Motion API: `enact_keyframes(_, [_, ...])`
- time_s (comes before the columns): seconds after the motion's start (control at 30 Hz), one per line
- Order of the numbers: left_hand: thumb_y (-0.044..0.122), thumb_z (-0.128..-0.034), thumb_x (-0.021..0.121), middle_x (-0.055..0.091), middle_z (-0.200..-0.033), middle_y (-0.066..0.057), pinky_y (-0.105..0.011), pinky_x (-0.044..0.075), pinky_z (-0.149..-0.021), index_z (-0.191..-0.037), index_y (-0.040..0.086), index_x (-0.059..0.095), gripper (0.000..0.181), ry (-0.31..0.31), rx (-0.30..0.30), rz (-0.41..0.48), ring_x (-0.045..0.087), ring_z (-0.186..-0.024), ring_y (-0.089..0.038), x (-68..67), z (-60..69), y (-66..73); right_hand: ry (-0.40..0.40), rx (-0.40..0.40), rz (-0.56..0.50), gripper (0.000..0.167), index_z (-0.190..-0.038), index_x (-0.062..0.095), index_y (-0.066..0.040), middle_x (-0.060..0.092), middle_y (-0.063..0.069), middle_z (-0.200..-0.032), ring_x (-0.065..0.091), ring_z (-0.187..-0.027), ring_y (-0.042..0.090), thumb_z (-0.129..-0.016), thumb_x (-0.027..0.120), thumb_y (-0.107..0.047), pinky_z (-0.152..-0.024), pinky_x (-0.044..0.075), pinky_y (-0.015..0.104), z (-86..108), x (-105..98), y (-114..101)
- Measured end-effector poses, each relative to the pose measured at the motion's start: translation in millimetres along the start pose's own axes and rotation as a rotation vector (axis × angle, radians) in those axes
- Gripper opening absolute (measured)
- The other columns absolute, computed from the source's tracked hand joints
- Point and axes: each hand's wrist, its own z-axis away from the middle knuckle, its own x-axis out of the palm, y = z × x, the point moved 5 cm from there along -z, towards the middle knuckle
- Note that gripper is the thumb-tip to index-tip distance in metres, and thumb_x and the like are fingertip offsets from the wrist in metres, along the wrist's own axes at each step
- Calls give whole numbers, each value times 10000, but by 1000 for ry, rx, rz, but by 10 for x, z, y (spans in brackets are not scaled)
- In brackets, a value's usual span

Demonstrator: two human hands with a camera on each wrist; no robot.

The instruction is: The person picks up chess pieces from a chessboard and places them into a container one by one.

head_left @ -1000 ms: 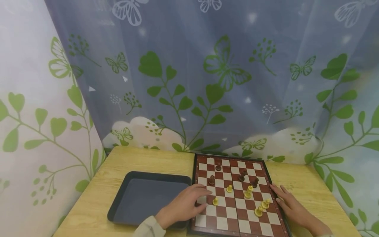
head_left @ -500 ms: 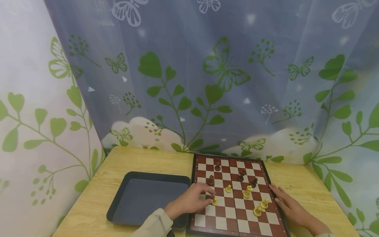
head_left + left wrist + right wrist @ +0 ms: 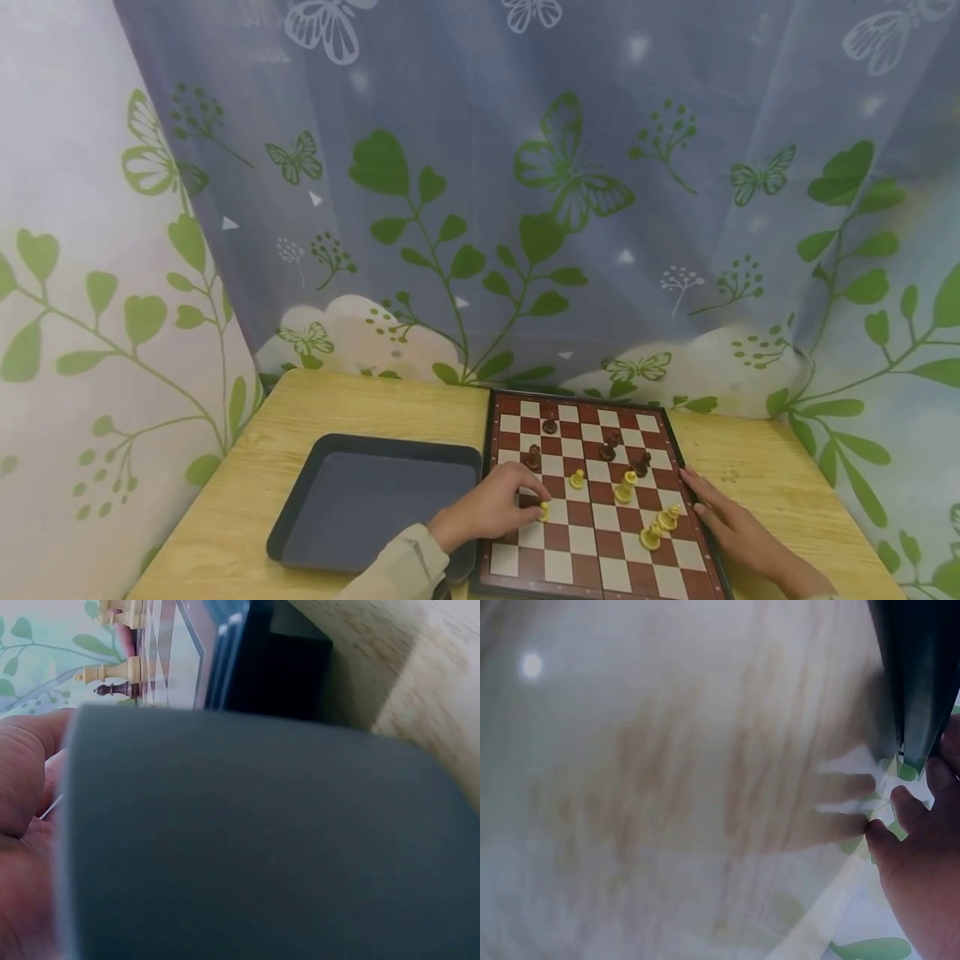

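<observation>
My left hand reaches over the left side of a red-and-white chessboard. Its thumb and forefinger pinch a small yellow pawn, partly hidden by the fingertips. My right hand rests along the board's right edge, fingers extended; the right wrist view shows its fingers beside the board's dark side. Another yellow pawn stands near the middle. Further right are larger yellow chess pieces, one of them at the centre right. Several dark brown pieces, including a knight-like piece, stand on the far half.
Left of the board lies a dark rectangular tray, under my left forearm. Both sit on a yellow wood-grain table. A patterned curtain hangs close behind the table, with printed cloth at both sides.
My left hand has moved right from the board's left edge, and its thumb and forefinger have closed on the yellow pawn. The right hand stays at the board's edge.
</observation>
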Motion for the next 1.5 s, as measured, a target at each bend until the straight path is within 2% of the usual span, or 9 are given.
enact_keyframes(0.2, [75, -923, 746, 760, -1042, 35, -275, 491, -1032, -1052, 91, 795, 139, 7, -26, -54, 647, -1042, -64, 18, -8, -1, -25, 11, -15, 533, -1573, 360, -35, 340, 314, -1575, 89, -1213, -315, -1098, 465, -254, -1018, 509, 400, 0, 17, 3])
enact_keyframes(0.3, [109, -918, 763, 745, -1038, 88, -293, 457, -1081, -1045, 132, 801, 134, 9, -49, -128, 616, -1096, -77, 24, -16, 5, -27, 15, -16, 538, -1575, 357, -36, 335, 314, -1578, 84, -1210, -320, -1099, 463, -261, -1025, 500, 433, 0, 12, 1])
enact_keyframes(0.47, [154, -914, 777, 741, -1045, 127, -303, 464, -1083, -1042, 173, 805, 132, 11, -58, -228, 582, -1207, -138, 23, -34, 36, -14, -8, -11, 529, -1567, 366, -21, 344, 322, -1568, 100, -1227, -330, -1096, 471, -237, -996, 507, 328, -2, -11, -17])
enact_keyframes(0.57, [150, -916, 775, 745, -1039, 124, -306, 465, -1084, -1031, 171, 807, 122, 15, -59, -240, 584, -1205, -140, 19, -42, 39, -5, -28, 1, 524, -1566, 371, -24, 357, 333, -1552, 106, -1242, -326, -1095, 473, -232, -979, 499, 276, -11, -20, -28])
enact_keyframes(0.73, [159, -914, 778, 740, -1041, 119, -301, 475, -1067, -1019, 171, 806, 109, 23, -66, -248, 591, -1179, -135, 20, -43, 31, 1, -29, 11, 520, -1565, 379, -34, 363, 328, -1549, 104, -1244, -324, -1095, 475, -235, -979, 500, 290, -32, -31, -23])
enact_keyframes(0.9, [165, -911, 783, 738, -1028, 120, -285, 484, -1042, -995, 174, 804, 88, 20, -87, -260, 597, -1149, -121, 33, -46, 57, -7, -9, 22, 523, -1567, 379, -42, 364, 308, -1563, 124, -1276, -276, -1094, 475, -246, -997, 510, 364, -30, -23, 8])
enact_keyframes(1.13, [130, -904, 785, 745, -1018, 115, -277, 479, -1039, -967, 165, 803, 74, 34, -83, -232, 602, -1115, -104, 41, -17, 71, -38, 38, -7, 548, -1576, 349, -29, 327, 296, -1592, 60, -1197, -318, -1099, 462, -272, -1028, 447, 594, -4, 4, 3])
enact_keyframes(1.37, [144, -901, 788, 746, -1015, 111, -271, 485, -1005, -967, 172, 803, 73, 49, -39, -254, 606, -1083, -99, 57, 11, 87, -30, 25, -12, 536, -1567, 360, -13, 334, 308, -1582, 69, -1197, -324, -1098, 465, -251, -1020, 444, 604, -9, 1, -15])
enact_keyframes(1.5, [156, -914, 777, 741, -1008, 118, -274, 488, -1011, -978, 167, 803, 70, 73, -53, -222, 607, -1086, -94, 39, 18, 98, -34, 27, -17, 539, -1567, 361, -15, 331, 310, -1583, 65, -1191, -330, -1097, 467, -255, -1023, 439, 607, -12, -3, -9])
